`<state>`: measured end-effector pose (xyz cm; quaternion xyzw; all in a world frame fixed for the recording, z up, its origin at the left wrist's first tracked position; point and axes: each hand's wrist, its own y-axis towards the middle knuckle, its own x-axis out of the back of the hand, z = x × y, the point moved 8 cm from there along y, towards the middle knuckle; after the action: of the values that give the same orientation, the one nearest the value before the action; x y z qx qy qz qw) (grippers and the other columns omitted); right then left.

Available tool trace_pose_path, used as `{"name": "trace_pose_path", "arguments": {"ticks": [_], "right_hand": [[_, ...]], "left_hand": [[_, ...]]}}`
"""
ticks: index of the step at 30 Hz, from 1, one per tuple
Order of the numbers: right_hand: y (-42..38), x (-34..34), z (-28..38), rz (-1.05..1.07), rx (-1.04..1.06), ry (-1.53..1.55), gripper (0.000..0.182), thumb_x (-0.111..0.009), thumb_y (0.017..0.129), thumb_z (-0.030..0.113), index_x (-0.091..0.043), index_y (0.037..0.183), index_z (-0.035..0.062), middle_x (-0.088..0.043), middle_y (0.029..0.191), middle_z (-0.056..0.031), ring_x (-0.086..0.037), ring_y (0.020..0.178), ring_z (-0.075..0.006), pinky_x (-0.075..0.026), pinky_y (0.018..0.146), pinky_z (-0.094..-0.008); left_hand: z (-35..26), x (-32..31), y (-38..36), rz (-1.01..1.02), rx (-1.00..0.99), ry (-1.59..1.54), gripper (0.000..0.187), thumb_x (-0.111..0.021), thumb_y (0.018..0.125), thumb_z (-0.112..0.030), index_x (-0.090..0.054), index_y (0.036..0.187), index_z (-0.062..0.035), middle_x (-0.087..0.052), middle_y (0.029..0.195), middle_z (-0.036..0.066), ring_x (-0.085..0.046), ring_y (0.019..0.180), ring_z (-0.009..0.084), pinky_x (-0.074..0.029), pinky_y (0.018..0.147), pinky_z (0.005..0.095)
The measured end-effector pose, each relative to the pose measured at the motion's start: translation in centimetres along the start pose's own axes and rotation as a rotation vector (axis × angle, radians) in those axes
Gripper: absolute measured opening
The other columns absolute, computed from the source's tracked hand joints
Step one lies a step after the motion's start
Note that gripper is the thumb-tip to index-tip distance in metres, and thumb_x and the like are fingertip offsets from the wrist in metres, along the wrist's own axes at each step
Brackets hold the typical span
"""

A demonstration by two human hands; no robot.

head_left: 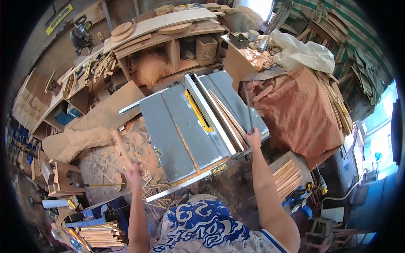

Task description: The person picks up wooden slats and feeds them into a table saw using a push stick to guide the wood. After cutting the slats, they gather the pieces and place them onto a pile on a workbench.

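Note:
My left hand is closed round the near end of a light wooden strip, left of the table saw. My right hand grips the lower end of a thin dark stick over the saw's right side. The yellow blade guard stands in the middle of the grey saw top. Beside it runs the metal fence, with thin wood strips lying along its right side.
A red-brown cloth covers a pile on the right. Wood strips are stacked below it. Sawdust and scattered sticks lie left of the saw. A long workbench with boards runs behind.

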<state>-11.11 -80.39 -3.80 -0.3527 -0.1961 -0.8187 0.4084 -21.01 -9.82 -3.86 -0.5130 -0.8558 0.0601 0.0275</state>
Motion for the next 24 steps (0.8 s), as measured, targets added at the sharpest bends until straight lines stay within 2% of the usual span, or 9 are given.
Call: {"name": "trace_pose_path", "arguments": {"ticks": [4,8,9,13,15,16,20,22,24], "right_hand": [[0.0,-0.4,0.3,-0.068,0.068,-0.04,0.039,-0.071,0.085,0.018,-0.065,0.122,0.0057,-0.075,0.105,-0.0226,-0.071,0.102,-0.043,-0.053,0.089,-0.051],[-2.7,3.6,1.7,-0.168,0.027,0.259,0.04,-0.076,0.083,0.017,-0.063,0.119,0.005,-0.072,0.092,-0.0178,-0.07,0.087,-0.0303,-0.053,0.082,-0.0414],[-5.9,6.2,4.0,-0.213,0.035,0.322,0.037,-0.076,0.082,0.012,-0.062,0.116,0.0032,-0.068,0.091,-0.0134,-0.065,0.082,-0.0227,-0.052,0.079,-0.0361],[-16.9,8.1,3.7,-0.292,0.003,0.517,0.035,-0.074,0.083,0.003,-0.057,0.113,0.0019,-0.06,0.095,-0.0047,-0.059,0.087,-0.0188,-0.05,0.083,-0.0352],[-24.1,7.5,6.1,-0.26,-0.018,0.639,0.033,-0.072,0.086,-0.001,-0.051,0.112,0.0039,-0.056,0.093,-0.0028,-0.056,0.085,-0.0135,-0.049,0.08,-0.0303],[-26.7,6.1,5.7,-0.291,0.019,0.715,0.031,-0.071,0.086,-0.004,-0.051,0.107,0.0067,-0.055,0.089,-0.0008,-0.054,0.078,-0.0112,-0.048,0.071,-0.0287],[-33.7,4.3,7.9,-0.06,-0.098,0.742,0.03,-0.074,0.089,0.001,-0.053,0.11,0.0054,-0.06,0.1,-0.0023,-0.055,0.088,-0.01,-0.048,0.082,-0.0263],[-32.3,6.5,7.1,-0.108,-0.018,0.709,0.03,-0.075,0.088,0.002,-0.056,0.111,0.0061,-0.062,0.105,-0.0023,-0.055,0.089,-0.0096,-0.047,0.081,-0.0258],[-29.8,9.8,6.2,-0.192,0.053,0.776,0.038,-0.077,0.086,0.001,-0.058,0.119,0.0062,-0.056,0.111,-0.0008,-0.051,0.089,-0.0098,-0.048,0.08,-0.0267]], "left_hand": [[0.4,-14.4,-2.2,0.278,0.077,0.036,0.021,-0.066,0.104,-0.024,-0.064,0.108,-0.0041,-0.068,0.086,0.003,-0.063,0.066,0.0086,-0.05,0.056,0.0234],[-1.5,-26.2,-6.3,0.502,0.082,-0.124,0.029,-0.072,0.1,-0.024,-0.062,0.117,-0.0023,-0.071,0.093,0.005,-0.068,0.076,0.0121,-0.054,0.06,0.0277],[-1.3,-28.7,-7.4,0.527,0.108,-0.158,0.031,-0.072,0.1,-0.025,-0.061,0.119,-0.0022,-0.071,0.093,0.005,-0.069,0.077,0.0126,-0.054,0.061,0.0282],[-0.8,-36.5,-11.9,0.61,0.249,-0.229,0.03,-0.073,0.1,-0.023,-0.061,0.118,-0.0027,-0.071,0.102,0.007,-0.07,0.088,0.0151,-0.057,0.069,0.0308],[-0.6,-38.6,-14.1,0.664,0.34,-0.226,0.028,-0.073,0.1,-0.023,-0.061,0.116,-0.0024,-0.07,0.109,0.009,-0.071,0.095,0.0172,-0.06,0.075,0.0328],[-0.7,-39.5,-15.2,0.719,0.334,-0.294,0.028,-0.073,0.1,-0.02,-0.061,0.118,-0.0022,-0.07,0.107,0.008,-0.071,0.094,0.0168,-0.06,0.075,0.0321],[-0.5,-38.6,-17.8,0.92,0.439,-0.426,0.03,-0.071,0.099,-0.014,-0.06,0.124,-0.0031,-0.072,0.101,0.007,-0.07,0.08,0.0144,-0.059,0.069,0.0298],[-2.2,-35.0,-18.0,1.034,0.385,-0.364,0.03,-0.07,0.099,-0.01,-0.058,0.125,-0.0018,-0.072,0.105,0.009,-0.069,0.079,0.0142,-0.06,0.07,0.0297],[-4.0,-31.5,-20.5,1.429,0.39,-0.189,0.026,-0.073,0.097,-0.012,-0.059,0.117,-0.0015,-0.072,0.118,0.012,-0.07,0.087,0.0131,-0.061,0.074,0.0297]]}}
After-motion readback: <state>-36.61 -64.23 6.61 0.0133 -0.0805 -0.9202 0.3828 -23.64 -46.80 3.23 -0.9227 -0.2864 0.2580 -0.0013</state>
